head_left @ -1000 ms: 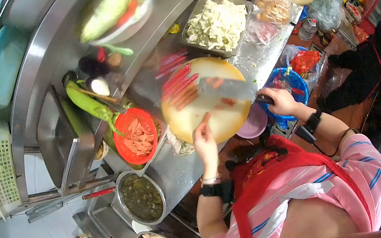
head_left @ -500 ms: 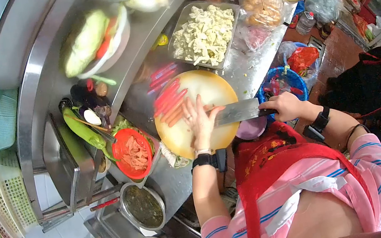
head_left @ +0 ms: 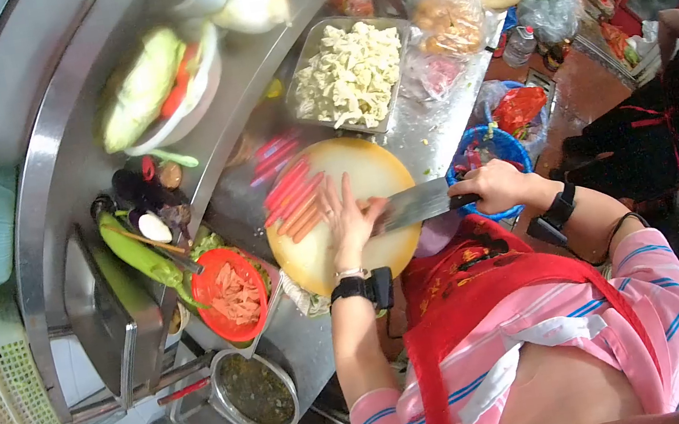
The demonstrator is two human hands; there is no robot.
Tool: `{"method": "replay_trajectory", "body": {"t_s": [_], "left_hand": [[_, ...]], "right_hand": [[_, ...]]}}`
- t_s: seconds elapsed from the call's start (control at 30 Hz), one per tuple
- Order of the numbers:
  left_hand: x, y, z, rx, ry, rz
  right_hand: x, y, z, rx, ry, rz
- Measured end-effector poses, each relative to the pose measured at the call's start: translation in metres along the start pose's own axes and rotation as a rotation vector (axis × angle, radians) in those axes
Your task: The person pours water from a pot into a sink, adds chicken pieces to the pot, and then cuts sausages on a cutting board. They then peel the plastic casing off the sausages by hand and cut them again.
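Note:
My right hand is closed round the black handle of a cleaver. Its broad blade reaches left over the round cutting board, with the tip close to my left thumb. My left hand lies over the board with its fingers stretched out, the fingertips at the ends of a few peeled brown sausages. Beside these, sausages in red wrappers lie side by side at the board's left edge. More red-wrapped sticks are blurred on the counter behind. What lies under my left palm is hidden.
A tray of cauliflower pieces stands behind the board. To the left are a red bowl of sliced meat and a pot of dark liquid. A blue bin stands right of the counter. Another person in black is at the right.
The view has shifted a little, so the scene sits slightly lower and more to the left. The cleaver's blade slants slightly more; both hands keep about the same places at the board.

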State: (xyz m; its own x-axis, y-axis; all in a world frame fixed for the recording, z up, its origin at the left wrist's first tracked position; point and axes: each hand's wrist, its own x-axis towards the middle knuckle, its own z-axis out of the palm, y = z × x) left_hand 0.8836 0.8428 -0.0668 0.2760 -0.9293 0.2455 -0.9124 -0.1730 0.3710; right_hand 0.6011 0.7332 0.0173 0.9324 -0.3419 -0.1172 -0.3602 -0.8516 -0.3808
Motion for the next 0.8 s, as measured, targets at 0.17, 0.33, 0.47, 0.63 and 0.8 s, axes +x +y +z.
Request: {"method": "replay_trajectory", "body": {"t_s": [0.17,0.33,0.47,0.63,0.8], "left_hand": [[0.005,0.010,0.004,0.126,-0.049,0.031],[0.007,-0.007,0.014,0.010,0.071,-0.070],[0.005,-0.013,0.014,-0.123,0.108,-0.088],[0.004,0.001,-0.015,0.028,-0.077,-0.033],[-0.019,-0.065,-0.011,-0.009,0.163,-0.123]], "right_hand": [[-0.005,-0.003,-0.001,-0.006,0.004,-0.014],[-0.012,0.001,0.001,-0.030,0.002,0.039],[-0.018,-0.005,-0.006,0.026,0.048,0.046],[-0.024,-0.002,-0.004,0.063,0.035,0.038],[-0.030,0.004,0.003,0.345,0.018,0.039]]}}
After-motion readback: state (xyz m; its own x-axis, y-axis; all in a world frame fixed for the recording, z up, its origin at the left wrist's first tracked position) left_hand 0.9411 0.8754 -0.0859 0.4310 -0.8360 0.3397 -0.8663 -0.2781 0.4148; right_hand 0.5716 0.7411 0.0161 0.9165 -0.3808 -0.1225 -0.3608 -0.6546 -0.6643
